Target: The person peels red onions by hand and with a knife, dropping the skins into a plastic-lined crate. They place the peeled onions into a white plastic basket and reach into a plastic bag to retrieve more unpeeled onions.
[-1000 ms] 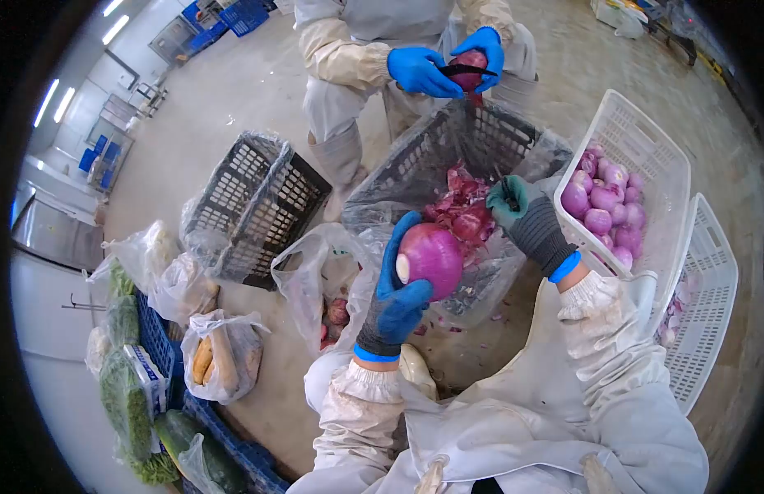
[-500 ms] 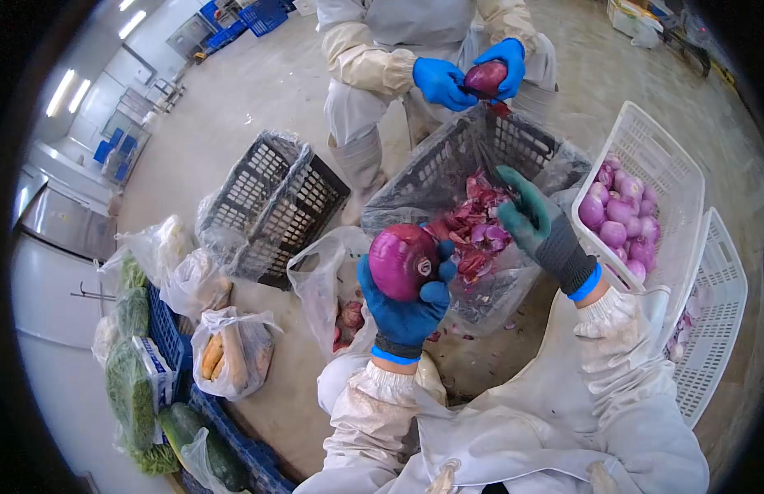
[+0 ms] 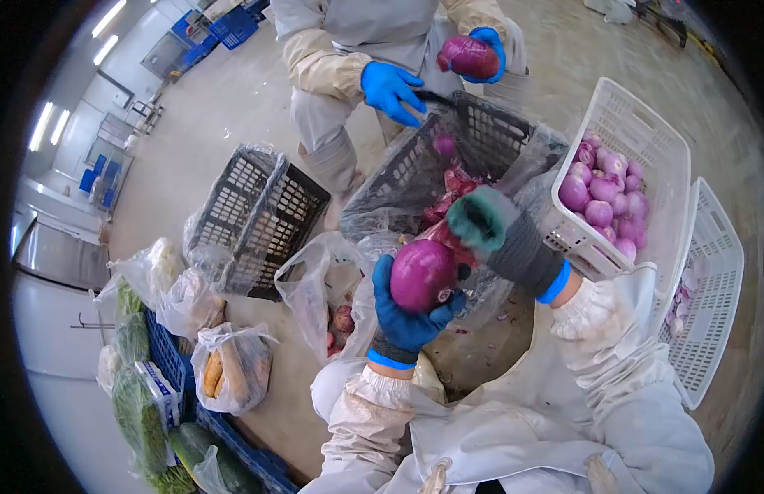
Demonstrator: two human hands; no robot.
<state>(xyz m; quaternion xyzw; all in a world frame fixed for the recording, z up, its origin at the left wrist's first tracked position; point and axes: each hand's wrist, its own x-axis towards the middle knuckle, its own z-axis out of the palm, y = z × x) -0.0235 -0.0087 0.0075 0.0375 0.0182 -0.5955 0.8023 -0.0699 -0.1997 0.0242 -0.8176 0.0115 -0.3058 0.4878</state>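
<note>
My left hand (image 3: 411,317), in a blue-coated glove, cups a large purple-red onion (image 3: 423,276) from below. Beside the onion's upper right is my right hand (image 3: 489,226), in a teal and grey glove. Its fingers look curled but are smeared by motion, and whatever they hold cannot be made out. Reddish onion skin (image 3: 449,235) shows between the hand and the onion. Beyond both hands stands a black crate (image 3: 390,181) lined with clear plastic, with red skins (image 3: 460,179) inside.
Opposite, a co-worker's blue-gloved hands (image 3: 394,90) are above the crate, one with a red onion (image 3: 468,58). Peeled onions (image 3: 604,193) fill part of a white basket (image 3: 653,136) at right, near another white basket (image 3: 711,329). Another black crate (image 3: 295,214) and bagged vegetables (image 3: 234,370) stand left.
My right hand has moved left and down, close to the onion, and its fingers have curled. The onion has turned in my left hand. The co-worker's hands have moved apart.
</note>
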